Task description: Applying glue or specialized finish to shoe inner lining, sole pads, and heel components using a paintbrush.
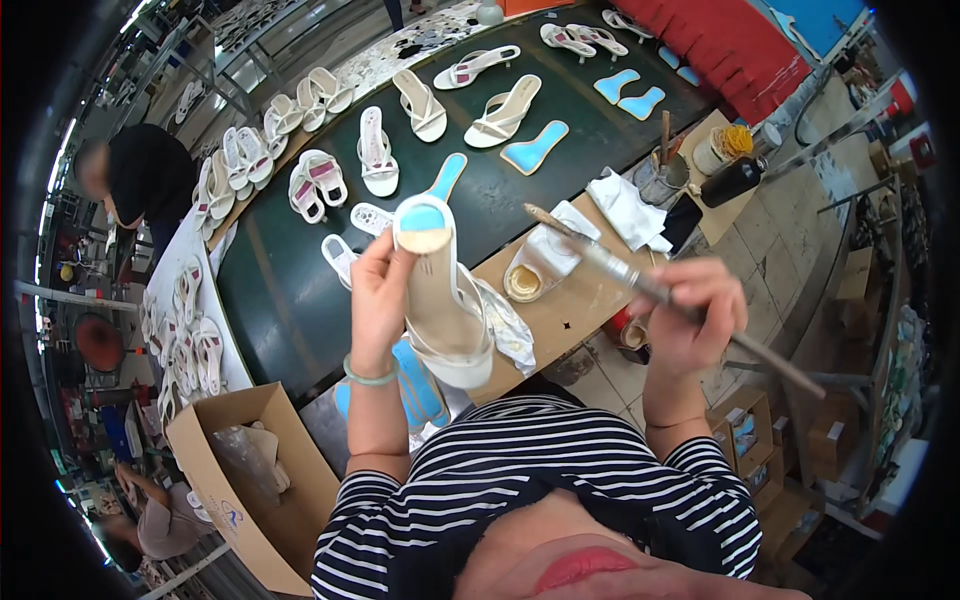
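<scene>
Grip status, left hand (378, 295): fingers clamped on the heel end of a white sandal (440, 310), which I see raised over the near edge of the surface (290, 280), toe end toward the body. Small print marks its beige face, too faint for me to read. Right hand (695, 310): grip wrapped around a long-handled brush (620, 272), bristles directed to the upper left, near a cup of pale paste (523, 283).

Farther right, I register a black bottle (733, 183) beside a yellow-topped container (733, 142). Carton (205, 480) at lower left bears a blue printed mark on its outer side. The dark green surface carries finished-looking white sandals (378, 150) and blue insoles (535, 148); red cloth (660, 45) covers its far right. Room: tiled floor (765, 275) at right, two other people (150, 175) at left.
</scene>
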